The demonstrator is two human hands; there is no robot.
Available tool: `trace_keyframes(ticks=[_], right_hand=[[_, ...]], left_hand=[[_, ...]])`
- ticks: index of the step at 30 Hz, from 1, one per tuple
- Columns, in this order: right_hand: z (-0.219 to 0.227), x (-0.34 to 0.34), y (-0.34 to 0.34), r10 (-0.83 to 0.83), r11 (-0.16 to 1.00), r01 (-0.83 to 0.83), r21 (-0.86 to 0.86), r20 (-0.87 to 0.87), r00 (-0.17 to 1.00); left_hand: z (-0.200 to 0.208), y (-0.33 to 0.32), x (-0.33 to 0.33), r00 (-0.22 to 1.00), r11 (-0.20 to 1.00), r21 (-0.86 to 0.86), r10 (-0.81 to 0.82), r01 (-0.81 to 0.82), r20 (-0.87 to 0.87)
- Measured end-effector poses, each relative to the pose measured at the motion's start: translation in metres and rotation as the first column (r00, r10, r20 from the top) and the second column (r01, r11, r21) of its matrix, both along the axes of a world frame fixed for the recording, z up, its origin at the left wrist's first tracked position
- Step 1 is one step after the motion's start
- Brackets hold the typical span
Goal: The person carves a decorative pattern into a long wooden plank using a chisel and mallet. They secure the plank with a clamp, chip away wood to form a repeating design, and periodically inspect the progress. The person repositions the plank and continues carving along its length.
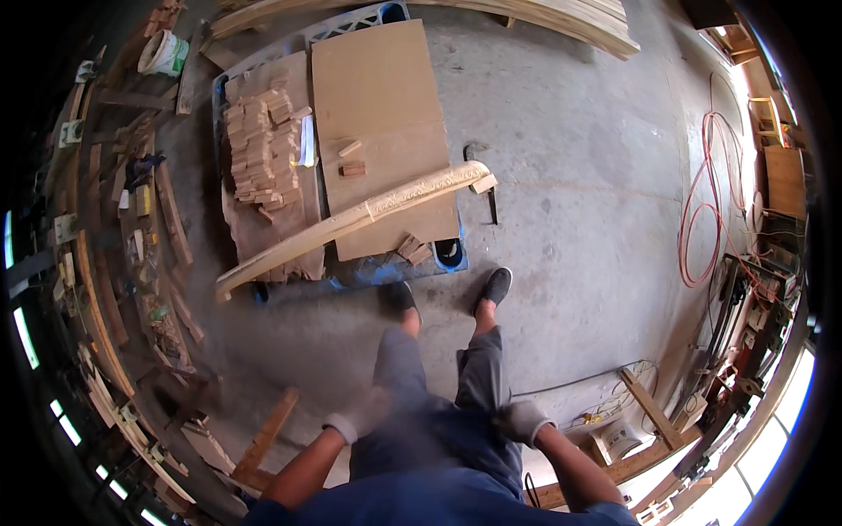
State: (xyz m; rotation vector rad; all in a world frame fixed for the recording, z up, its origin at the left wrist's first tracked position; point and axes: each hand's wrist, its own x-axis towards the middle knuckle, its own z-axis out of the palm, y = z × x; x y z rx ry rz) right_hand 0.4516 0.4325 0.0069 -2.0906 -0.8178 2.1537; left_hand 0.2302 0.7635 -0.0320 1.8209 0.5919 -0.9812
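Both of my hands wear light work gloves and are down beside my thighs. My left hand, at my left thigh, is smeared by motion, so its fingers cannot be made out. My right hand is against the right side of my dark trousers; its fingers are hidden or blurred. In front of my shoes, a long carved wooden moulding lies slantwise across a blue pallet covered with cardboard. A pile of small wooden blocks lies on the pallet's left half, next to a folded white paper.
Several loose blocks lie at the pallet's near edge. Long boards lie beyond it. On the left are wood scraps and a white bucket. A red hose coils on the floor at right. Behind me, a wooden beam lies near a white bucket.
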Motion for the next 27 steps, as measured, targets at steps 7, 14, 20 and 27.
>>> trace_keyframes(ticks=[7,14,20,27], right_hand=[[0.016,0.026,-0.029,0.203,0.945,-0.063,0.321,-0.425,0.882],[-0.040,0.103,0.025,0.037,0.991,-0.027,0.134,-0.069,0.997],[-0.267,0.209,0.065,-0.517,0.855,0.474,0.211,0.418,0.747],[-0.461,0.269,0.098,-0.352,0.913,0.405,0.051,0.601,0.717]], left_hand=[[0.086,-0.042,0.034,0.969,0.768,-0.637,-0.106,-0.064,-0.225],[0.039,-0.006,0.153,0.968,0.599,-0.800,-0.225,0.044,-0.115],[-0.151,0.039,0.293,0.925,0.917,0.371,-0.258,0.144,0.279],[-0.310,0.079,0.401,0.878,0.716,0.666,-0.438,0.211,0.193]])
